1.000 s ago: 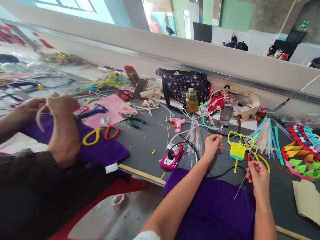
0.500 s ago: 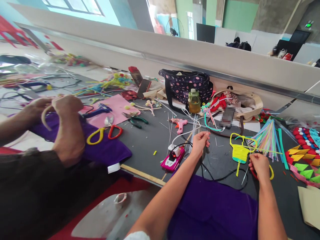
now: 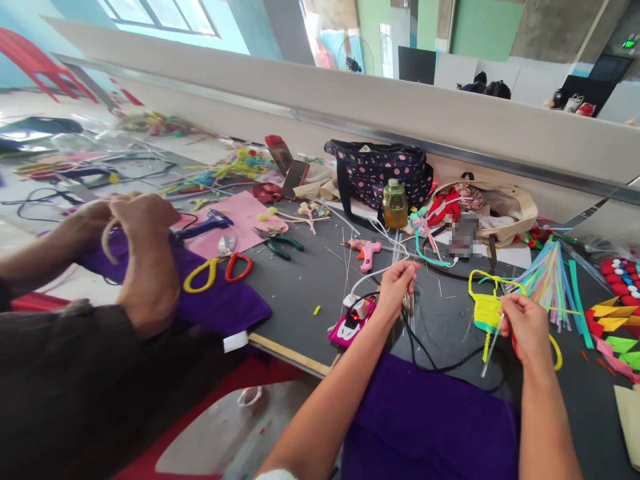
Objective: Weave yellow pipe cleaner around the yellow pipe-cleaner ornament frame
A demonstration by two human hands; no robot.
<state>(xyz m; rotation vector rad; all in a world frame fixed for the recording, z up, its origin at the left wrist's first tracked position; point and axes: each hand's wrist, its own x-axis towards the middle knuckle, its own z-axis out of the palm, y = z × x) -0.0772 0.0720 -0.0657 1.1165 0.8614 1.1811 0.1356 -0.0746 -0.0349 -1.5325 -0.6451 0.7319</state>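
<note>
My right hand (image 3: pixel 527 327) is closed in a pinch on a thin clear stick (image 3: pixel 492 352), which slants down to the left. Just behind those fingers is a yellow and teal pipe-cleaner piece (image 3: pixel 487 311) with a loop and a short tail. My left hand (image 3: pixel 397 288) has its fingertips pressed together above the dark table. What they hold, if anything, is too small to make out. A bundle of thin metal wires (image 3: pixel 409 305) lies beside that wrist. Partly behind my right hand are scissors with a yellow handle (image 3: pixel 557 353).
A pink glue gun (image 3: pixel 368 253) and a magenta power strip (image 3: pixel 344 333) lie near my left arm. Pastel pipe cleaners (image 3: pixel 549 280) fan out at right. A co-worker's hands (image 3: pixel 143 217) work at left, near scissors (image 3: pixel 210 275) and pliers (image 3: pixel 280 244). A bottle (image 3: pixel 395 205) stands behind.
My right hand has risen slightly, and the clear stick in it has shifted with it. My left hand keeps its pinch at nearly the same place. The whole view has shifted slightly.
</note>
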